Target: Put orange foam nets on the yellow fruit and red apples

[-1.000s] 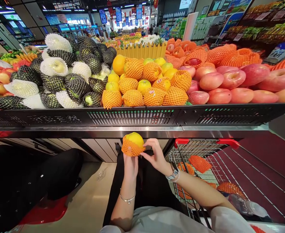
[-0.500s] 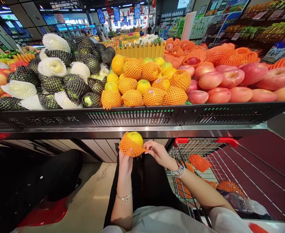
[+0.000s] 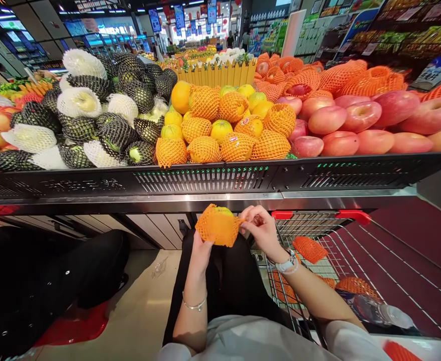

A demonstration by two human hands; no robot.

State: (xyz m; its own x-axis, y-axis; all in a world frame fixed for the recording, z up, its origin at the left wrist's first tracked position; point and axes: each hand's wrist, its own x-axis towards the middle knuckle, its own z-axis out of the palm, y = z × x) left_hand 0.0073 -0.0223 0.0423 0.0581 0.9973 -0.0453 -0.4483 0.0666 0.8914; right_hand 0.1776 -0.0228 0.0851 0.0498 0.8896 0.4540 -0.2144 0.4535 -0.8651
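Note:
An orange (image 3: 225, 211) with yellow-green skin is held in front of my lap, mostly covered by an orange foam net sleeve (image 3: 216, 229). Underneath and at its left side, my left hand (image 3: 202, 246) grips the netted fruit, its fingers partly hidden behind it. My right hand (image 3: 261, 226) pinches the net's right edge between thumb and fingertips and stretches it to the side. Only the top of the fruit shows bare. Beyond my hands, netted and bare oranges (image 3: 205, 149) are piled on the display.
A black slotted display edge (image 3: 201, 180) runs across ahead. Pink apples (image 3: 333, 120) lie right of the oranges, black- and white-netted fruit (image 3: 80, 129) left. A shopping cart (image 3: 318, 225) with loose nets and a plastic bottle (image 3: 378, 311) stands at my right. Another person's dark-clothed leg (image 3: 55, 271) is at left.
Both hands and the fruit have shifted to the right. The net now covers more of the fruit's upper part, and my right hand has risen slightly with the net's edge.

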